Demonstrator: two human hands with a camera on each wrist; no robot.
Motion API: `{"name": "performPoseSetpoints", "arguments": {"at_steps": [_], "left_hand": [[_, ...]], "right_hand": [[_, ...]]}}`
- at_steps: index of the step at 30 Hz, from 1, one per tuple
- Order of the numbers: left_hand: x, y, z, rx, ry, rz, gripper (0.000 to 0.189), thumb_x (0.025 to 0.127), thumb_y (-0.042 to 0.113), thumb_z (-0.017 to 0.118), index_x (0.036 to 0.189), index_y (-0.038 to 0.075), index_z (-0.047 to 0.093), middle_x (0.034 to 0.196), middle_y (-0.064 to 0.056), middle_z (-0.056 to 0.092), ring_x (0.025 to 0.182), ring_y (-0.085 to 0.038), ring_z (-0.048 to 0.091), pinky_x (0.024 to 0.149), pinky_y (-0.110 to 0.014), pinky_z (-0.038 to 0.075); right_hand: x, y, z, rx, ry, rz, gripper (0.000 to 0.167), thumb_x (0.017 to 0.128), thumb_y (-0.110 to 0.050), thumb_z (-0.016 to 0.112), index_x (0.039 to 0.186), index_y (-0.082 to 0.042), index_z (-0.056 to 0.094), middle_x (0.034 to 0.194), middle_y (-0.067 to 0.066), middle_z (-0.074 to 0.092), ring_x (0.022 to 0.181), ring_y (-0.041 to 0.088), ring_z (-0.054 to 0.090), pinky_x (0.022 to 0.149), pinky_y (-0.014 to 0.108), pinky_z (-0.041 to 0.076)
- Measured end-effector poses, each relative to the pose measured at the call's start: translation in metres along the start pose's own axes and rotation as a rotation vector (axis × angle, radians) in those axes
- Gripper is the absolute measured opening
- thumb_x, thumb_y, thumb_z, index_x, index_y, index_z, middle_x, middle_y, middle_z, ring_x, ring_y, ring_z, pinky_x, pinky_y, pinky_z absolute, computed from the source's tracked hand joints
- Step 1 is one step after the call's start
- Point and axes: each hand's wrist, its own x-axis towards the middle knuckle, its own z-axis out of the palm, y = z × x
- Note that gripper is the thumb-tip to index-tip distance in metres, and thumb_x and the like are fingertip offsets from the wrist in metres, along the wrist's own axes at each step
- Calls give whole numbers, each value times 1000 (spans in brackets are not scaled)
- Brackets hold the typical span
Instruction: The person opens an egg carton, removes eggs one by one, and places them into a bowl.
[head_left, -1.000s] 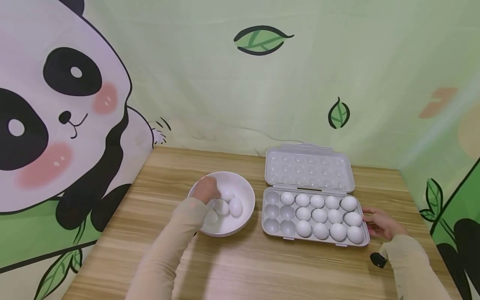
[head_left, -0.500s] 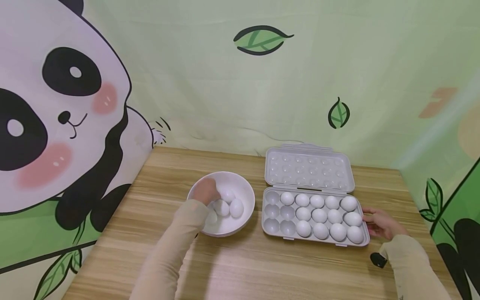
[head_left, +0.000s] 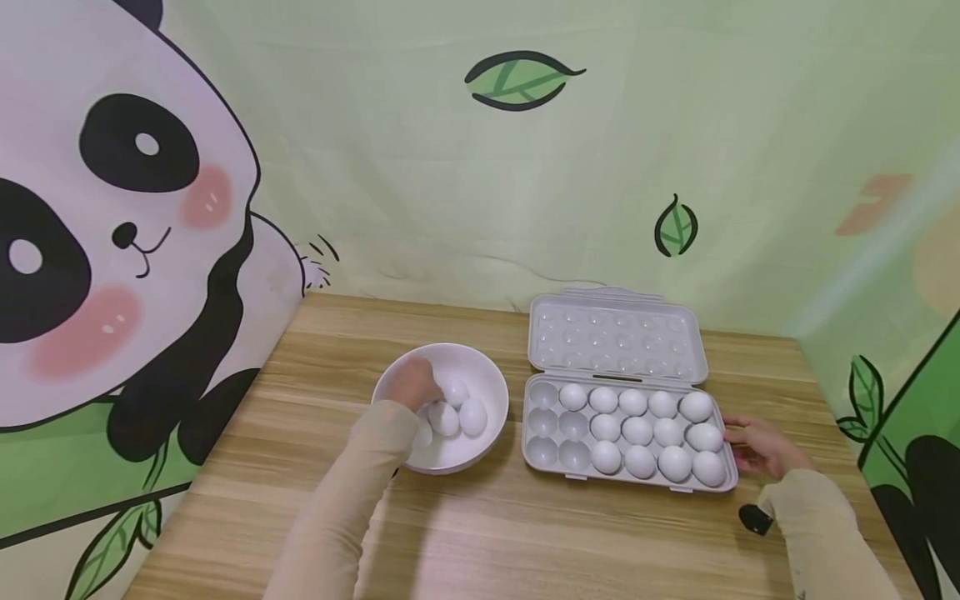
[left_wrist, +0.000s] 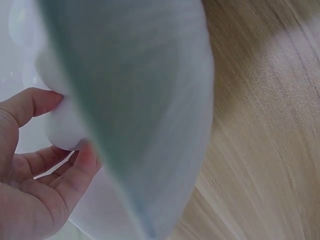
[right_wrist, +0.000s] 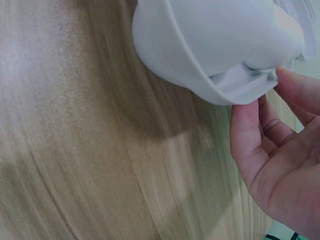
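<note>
My left hand (head_left: 412,383) reaches into a white bowl (head_left: 491,387) at the middle of the table. In the left wrist view, its thumb and fingers pinch a white egg (left_wrist: 65,124), partly hidden behind the bowl's rim. Several more eggs (head_left: 472,417) lie at the bottom of the bowl, beside the hand. My right hand (head_left: 768,447) grips the right end of a white plastic egg tray (head_left: 542,452), thumb at the rim and fingers beneath it, as the right wrist view shows. White eggs (head_left: 637,431) fill most of the tray's cups; several cups at its left end hold none.
The tray's hinged lid (head_left: 618,337) lies folded back towards the wall. Under everything is a wood-grain table (head_left: 540,542). A cloth backdrop (head_left: 390,167) with a panda and leaves stands behind. A black object (head_left: 755,519) is at the right wrist.
The left hand has barely shifted inside the bowl, and the eggs beside it have moved slightly. My right hand stays at the tray's end. The head view has turned a touch.
</note>
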Motion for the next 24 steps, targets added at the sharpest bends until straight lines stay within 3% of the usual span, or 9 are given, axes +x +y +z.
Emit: {"name": "performPoseSetpoints", "arguments": {"at_steps": [16,20,24], "left_hand": [[1,3,-3,13,-50,25,15,65,14,64,57,9,52,56,0,45,59,-16,41,69,-28,37],[9,9,-8,22,-47,1,12,71,19,61,74,8,57,70,-3,56,68,-18,49,68,-32,41],[18,23,-15,-12,-28,-37,33,76,28,59,103,9,58,102,-7,62,89,-24,57,71,-39,45]], "right_hand": [[-1,0,0,-5,-6,-4,62,88,-12,49,134,3,10,75,-7,56,70,9,53,63,25,47],[0,0,0,-1,-5,-1,62,88,-13,49,134,2,10,74,-7,56,69,9,53,62,24,47],[0,0,0,-5,-4,2,63,88,-13,49,134,2,10,74,-7,56,69,9,53,62,24,47]]}}
